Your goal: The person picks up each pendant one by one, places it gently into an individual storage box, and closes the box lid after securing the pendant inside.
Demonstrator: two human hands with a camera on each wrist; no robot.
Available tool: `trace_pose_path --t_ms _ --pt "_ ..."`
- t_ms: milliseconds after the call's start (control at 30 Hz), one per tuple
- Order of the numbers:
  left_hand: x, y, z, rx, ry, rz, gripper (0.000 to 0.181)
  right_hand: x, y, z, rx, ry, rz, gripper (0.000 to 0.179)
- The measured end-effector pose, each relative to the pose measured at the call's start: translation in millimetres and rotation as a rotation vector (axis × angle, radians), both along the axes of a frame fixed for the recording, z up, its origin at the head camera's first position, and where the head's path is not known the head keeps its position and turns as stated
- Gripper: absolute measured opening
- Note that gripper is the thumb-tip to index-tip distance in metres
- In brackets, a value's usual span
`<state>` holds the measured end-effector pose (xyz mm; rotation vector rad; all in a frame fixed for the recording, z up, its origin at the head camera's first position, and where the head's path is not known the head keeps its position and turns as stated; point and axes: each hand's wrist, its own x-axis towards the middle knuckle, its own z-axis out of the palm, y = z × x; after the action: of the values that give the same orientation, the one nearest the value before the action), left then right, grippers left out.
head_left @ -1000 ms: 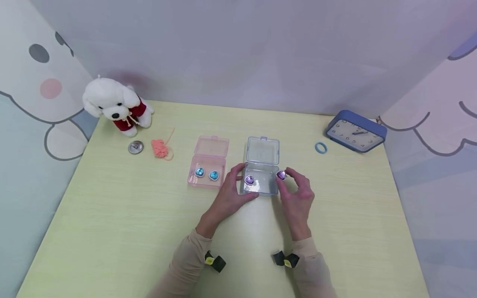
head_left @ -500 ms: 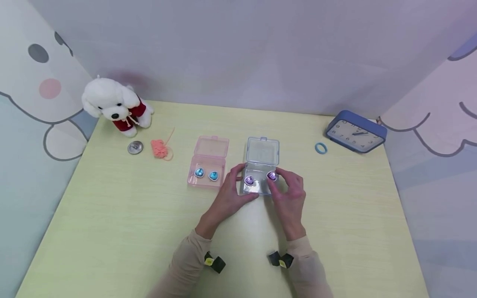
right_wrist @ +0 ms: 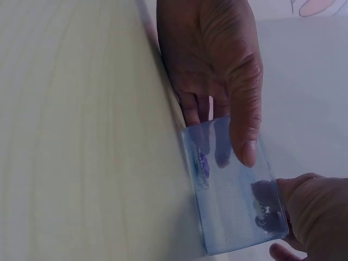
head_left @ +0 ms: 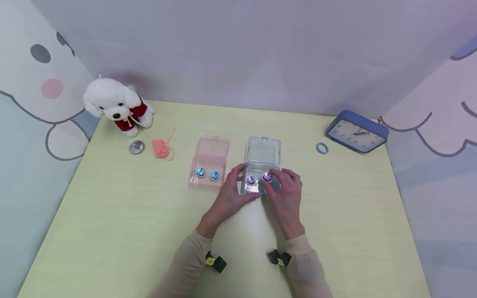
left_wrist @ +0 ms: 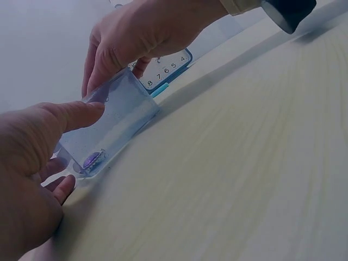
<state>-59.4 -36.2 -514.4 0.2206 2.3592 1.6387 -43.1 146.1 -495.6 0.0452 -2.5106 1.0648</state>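
A clear blue hinged box [head_left: 263,164] lies with its lid [head_left: 263,150] swung back. My left hand [head_left: 232,192] grips its left side, thumb along the front wall and fingers round the left edge. A purple heart-shaped gem [head_left: 250,180] with a beaded rim lies in the left part of the box. Between thumb and forefinger my right hand [head_left: 286,194] pinches a second purple heart gem [head_left: 266,176], over the box's right half. In the right wrist view the held gem [right_wrist: 261,211] shows through the front wall, fingertips dipping inside the box.
Left of the blue box stands an open pink box [head_left: 191,180] with two blue heart gems [head_left: 200,172]. Farther out are pink yarn [head_left: 160,149], a metal disc [head_left: 136,147], a white toy dog [head_left: 115,105], a blue ring [head_left: 322,148] and a blue clock [head_left: 357,131].
My right hand has moved left with the pinched purple gem, from the box's right edge to over its inside. The left hand has stayed on the box.
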Motion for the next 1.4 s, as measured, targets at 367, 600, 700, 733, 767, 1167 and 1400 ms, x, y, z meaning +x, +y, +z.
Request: trace_pose_path --t_ms 367,600,700,733,767,1167,1400 --pt "0.3 0.4 -0.7 -0.008 0.018 -0.004 0.094 -4.3 -4 12.1 0.079 -0.16 -0.02 0.037" --pt "-0.4 -0.3 -2.9 -0.014 0.019 -0.003 0.095 -7.8 -7 15.3 0.133 -0.212 -0.025 0.039" --pt "-0.1 -0.3 -2.7 -0.011 0.014 0.0 0.095 -9.0 -8 16.0 0.145 -0.232 -0.028 0.039" --pt "0.1 -0.3 -2.3 -0.01 0.012 0.001 0.094 -9.4 -8 16.2 0.147 -0.24 -0.029 0.039" --pt "0.1 -0.2 -2.0 -0.01 0.011 0.001 0.094 -9.7 -9 16.5 0.151 -0.248 -0.031 0.039" --pt "-0.6 0.5 -1.6 0.005 0.013 -0.001 0.093 -11.9 -9 17.1 0.165 -0.272 -0.05 0.038" --pt "-0.4 0.4 -1.7 0.004 0.011 -0.002 0.094 -12.2 -9 18.1 0.172 -0.292 -0.052 0.039"
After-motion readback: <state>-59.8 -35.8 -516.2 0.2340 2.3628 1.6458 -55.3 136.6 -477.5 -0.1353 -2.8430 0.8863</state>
